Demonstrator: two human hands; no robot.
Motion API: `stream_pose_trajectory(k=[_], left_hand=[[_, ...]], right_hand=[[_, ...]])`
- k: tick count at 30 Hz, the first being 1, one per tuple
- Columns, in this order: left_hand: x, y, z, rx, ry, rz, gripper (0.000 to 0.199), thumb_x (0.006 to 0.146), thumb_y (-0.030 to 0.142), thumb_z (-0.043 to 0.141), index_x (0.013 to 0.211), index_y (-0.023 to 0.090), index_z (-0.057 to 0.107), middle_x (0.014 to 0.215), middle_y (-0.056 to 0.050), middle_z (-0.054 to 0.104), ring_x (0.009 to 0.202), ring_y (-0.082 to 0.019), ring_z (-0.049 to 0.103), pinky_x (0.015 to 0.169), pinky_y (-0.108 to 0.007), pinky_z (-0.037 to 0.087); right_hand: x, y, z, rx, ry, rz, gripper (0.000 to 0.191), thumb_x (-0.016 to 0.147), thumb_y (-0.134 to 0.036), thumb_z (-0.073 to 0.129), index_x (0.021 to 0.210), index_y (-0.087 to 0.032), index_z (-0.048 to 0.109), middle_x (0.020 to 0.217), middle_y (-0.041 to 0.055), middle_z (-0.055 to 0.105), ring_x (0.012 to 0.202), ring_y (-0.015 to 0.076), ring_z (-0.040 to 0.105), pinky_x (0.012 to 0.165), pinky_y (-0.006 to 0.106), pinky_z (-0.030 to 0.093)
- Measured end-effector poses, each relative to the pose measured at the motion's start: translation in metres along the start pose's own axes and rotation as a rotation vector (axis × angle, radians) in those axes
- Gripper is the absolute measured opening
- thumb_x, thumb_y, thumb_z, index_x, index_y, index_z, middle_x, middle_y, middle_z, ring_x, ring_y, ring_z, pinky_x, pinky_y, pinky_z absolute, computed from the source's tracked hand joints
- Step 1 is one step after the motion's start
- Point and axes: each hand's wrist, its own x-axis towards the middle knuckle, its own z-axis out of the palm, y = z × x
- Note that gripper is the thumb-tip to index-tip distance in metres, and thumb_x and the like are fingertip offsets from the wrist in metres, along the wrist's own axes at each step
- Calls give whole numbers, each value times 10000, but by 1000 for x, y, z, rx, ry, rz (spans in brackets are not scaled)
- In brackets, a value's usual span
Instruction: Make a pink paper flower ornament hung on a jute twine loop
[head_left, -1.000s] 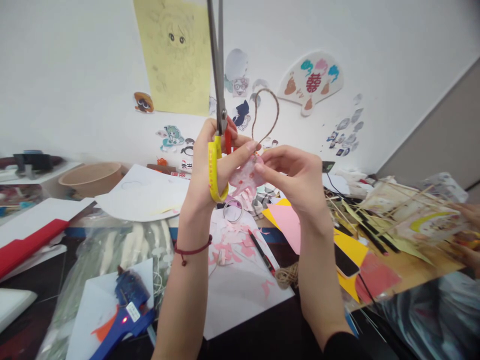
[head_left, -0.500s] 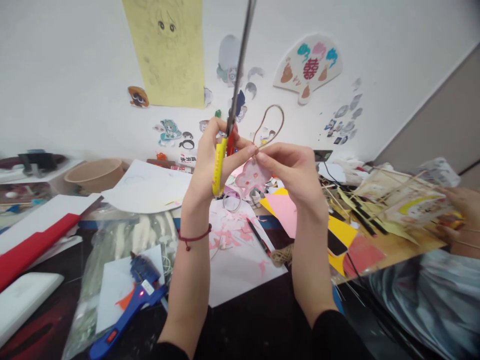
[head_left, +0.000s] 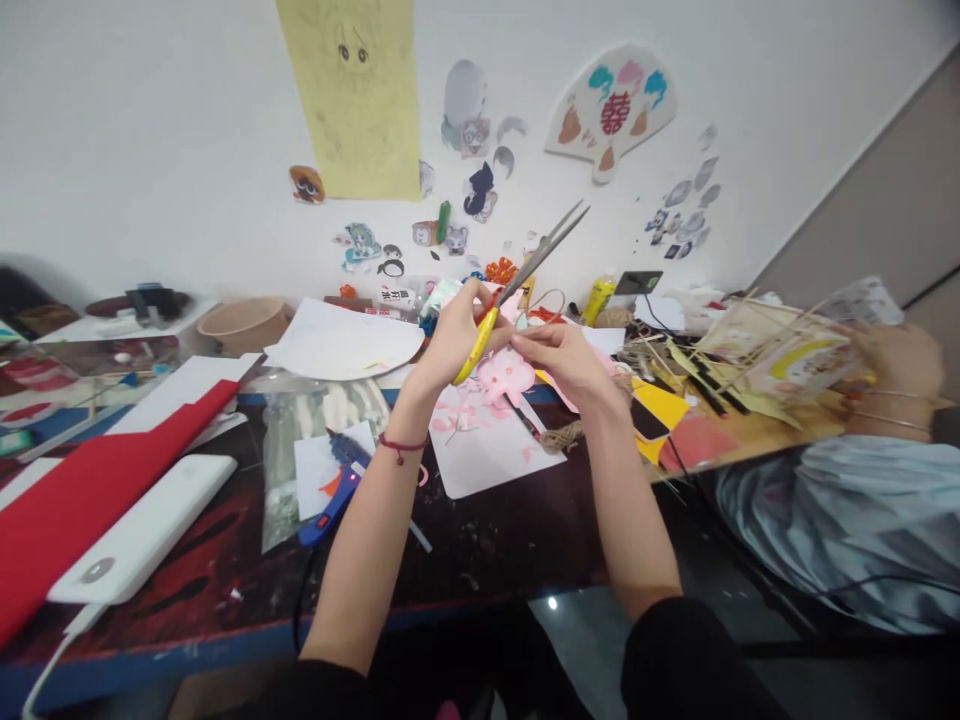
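The left hand (head_left: 469, 335) and the right hand (head_left: 566, 355) meet near the middle of the frame, up above the worktop (head_left: 510, 545). The fingers of both hands are closed in a pinch at the top of a pink shape (head_left: 506, 376). The pink shape hangs just below the fingertips, with red dots on it. A loop of brown string (head_left: 553, 293) sticks up behind the right hand's fingers.

The left hand also has the scissors (head_left: 480, 345). Their yellow handle is against the hand, and the blades point to the upper right, a little bit apart.

Under the hands is a white sheet (head_left: 491, 465) with pink scraps (head_left: 459, 408) on it. A bundle of string (head_left: 562, 437) is at its right edge. The blue glue gun (head_left: 330, 510) is at the lower left, beside the left arm. Another person's hand (head_left: 904, 365) is at the right edge, near some thin sticks (head_left: 757, 335).
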Motion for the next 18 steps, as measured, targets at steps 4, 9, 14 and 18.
stream_pose_trajectory(k=[4, 9, 14, 18], left_hand=[[-33, -9, 11, 105, 5, -92, 346, 768, 313, 709, 887, 232, 393, 809, 3, 709, 653, -133, 641, 595, -239, 456], [-59, -28, 18, 348, 94, -291, 331, 825, 402, 695, 929, 228, 434, 995, -55, 736, 864, -194, 707, 754, -290, 506], [-72, -44, 7, 698, 198, -591, 393, 849, 415, 665, 1098, 172, 482, 1091, -216, 702, 1091, -379, 683, 872, -447, 499], [-87, -53, 12, 871, 81, -682, 520, 824, 365, 724, 1216, 91, 521, 1218, -257, 650, 1159, -387, 651, 930, -463, 514]], right_hand=[[-22, 25, 6, 63, -27, 86, 366, 640, -439, 894, 796, -124, 790, 580, -19, 599, 515, 73, 459, 516, 239, 350], [-45, 51, 13, 122, 50, 126, 348, 602, -428, 909, 690, -137, 740, 531, -25, 591, 486, 79, 496, 494, 229, 371], [-66, 55, 15, 144, 194, 121, 340, 601, -430, 904, 720, -149, 753, 527, -21, 610, 470, 87, 500, 470, 235, 374], [-81, 50, 15, 176, 285, 86, 285, 628, -400, 894, 701, -164, 751, 503, -28, 589, 465, 83, 476, 463, 234, 342]])
